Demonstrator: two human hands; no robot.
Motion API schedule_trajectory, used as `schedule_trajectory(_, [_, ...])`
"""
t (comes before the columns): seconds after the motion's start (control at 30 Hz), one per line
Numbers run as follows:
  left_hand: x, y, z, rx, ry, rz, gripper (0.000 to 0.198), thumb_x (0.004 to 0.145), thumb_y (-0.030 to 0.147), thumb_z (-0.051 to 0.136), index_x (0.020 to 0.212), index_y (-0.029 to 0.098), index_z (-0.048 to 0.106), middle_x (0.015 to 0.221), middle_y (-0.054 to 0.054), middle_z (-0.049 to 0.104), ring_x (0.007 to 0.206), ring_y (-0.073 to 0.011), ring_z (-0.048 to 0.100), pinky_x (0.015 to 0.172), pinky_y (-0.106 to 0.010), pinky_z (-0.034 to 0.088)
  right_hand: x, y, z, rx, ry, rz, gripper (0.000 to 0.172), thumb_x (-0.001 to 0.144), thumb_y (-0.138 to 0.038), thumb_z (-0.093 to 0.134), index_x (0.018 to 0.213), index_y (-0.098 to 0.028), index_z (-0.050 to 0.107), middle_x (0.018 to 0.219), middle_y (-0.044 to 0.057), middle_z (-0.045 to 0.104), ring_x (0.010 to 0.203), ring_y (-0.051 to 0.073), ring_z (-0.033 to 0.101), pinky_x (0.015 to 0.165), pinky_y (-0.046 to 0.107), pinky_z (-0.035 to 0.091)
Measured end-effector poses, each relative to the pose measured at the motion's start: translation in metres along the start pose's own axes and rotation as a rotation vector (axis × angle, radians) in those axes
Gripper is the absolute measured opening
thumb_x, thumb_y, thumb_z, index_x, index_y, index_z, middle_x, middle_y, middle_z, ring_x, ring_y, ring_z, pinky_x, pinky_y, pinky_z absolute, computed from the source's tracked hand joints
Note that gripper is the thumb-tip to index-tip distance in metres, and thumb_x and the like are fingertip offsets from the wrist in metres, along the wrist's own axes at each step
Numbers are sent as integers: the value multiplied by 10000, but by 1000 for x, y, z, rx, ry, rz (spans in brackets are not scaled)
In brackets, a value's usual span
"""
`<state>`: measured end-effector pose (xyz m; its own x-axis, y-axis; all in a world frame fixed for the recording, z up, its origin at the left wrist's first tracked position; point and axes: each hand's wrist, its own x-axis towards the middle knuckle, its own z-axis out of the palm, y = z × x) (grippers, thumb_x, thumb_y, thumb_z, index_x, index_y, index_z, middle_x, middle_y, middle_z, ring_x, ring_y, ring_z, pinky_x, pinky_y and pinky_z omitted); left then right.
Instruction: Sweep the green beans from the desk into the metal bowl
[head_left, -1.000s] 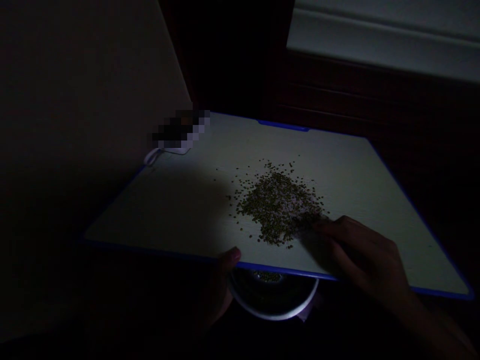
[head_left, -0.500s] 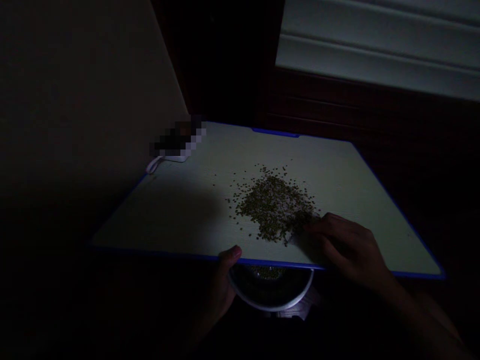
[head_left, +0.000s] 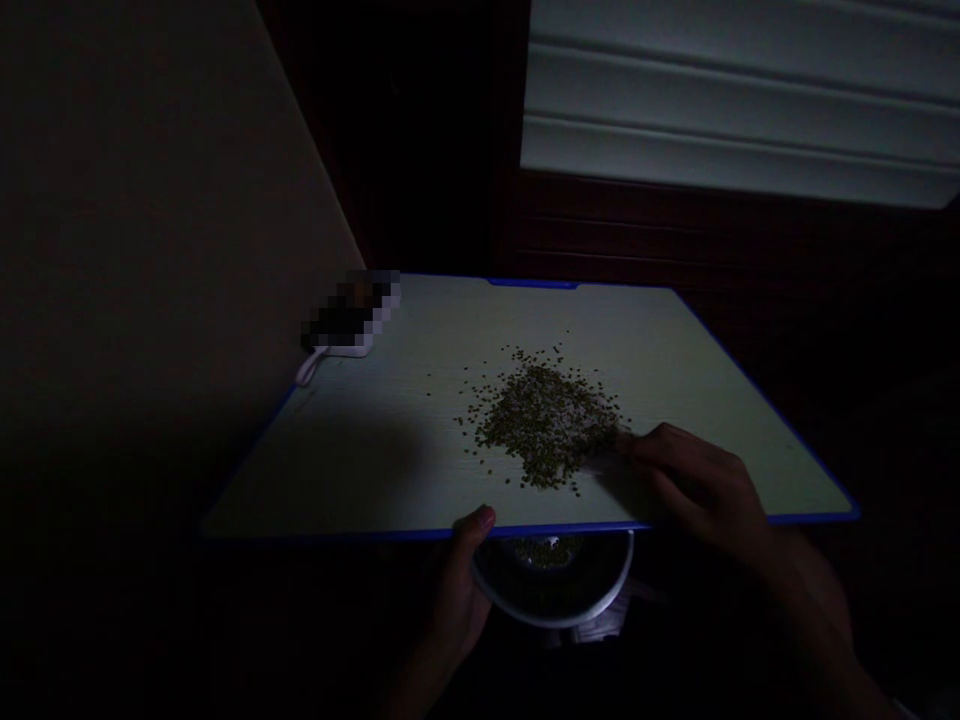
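Note:
A loose pile of small green seeds or beans (head_left: 536, 415) is spread over the middle of a pale board with a blue rim (head_left: 330, 535). At the pile's right edge is my right hand (head_left: 697, 480), its fingers drawn together near the board. Something faint and pale shows by those fingertips, too dark to name. My left hand (head_left: 465, 580) grips the board's near edge, thumb on top, its other fingers mostly hidden below. Close beside it, under that edge, a metal bowl (head_left: 592, 605) holds more of the green seeds.
A phone-like object (head_left: 349, 320), blurred out, with a white strap lies at the board's far left corner against the wall (head_left: 172, 200). Dark wooden panelling (head_left: 637, 230) and pale slats (head_left: 712, 110) stand behind the board. The light is very dim.
The view has shifted, so the board sits lower and further left at its far side. My right fingers stay by the pile's right edge; the left hand keeps its hold.

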<state>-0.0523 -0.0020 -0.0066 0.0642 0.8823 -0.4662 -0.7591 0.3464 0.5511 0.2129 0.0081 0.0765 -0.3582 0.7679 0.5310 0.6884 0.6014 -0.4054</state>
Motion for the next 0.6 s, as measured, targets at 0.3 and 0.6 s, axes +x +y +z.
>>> schedule_trajectory(0.3, [-3,0,0,-12,68,31,537,791,186,835,1296,203,652,1160,-78,787,1142,-291,716,1026,-430,565,-3,3,2,0,10,52,271,993,-170,535,1209,-226,688,1002,58,758,871,167,716,744,294,559])
schedule_trajectory(0.6, [-2,0,-3,2,66,-25,442,767,218,845,1186,176,713,1082,-87,802,1167,-320,705,1066,-468,536,1,3,3,-7,-22,25,277,1002,-191,531,1222,-203,699,982,80,753,860,177,714,732,294,559])
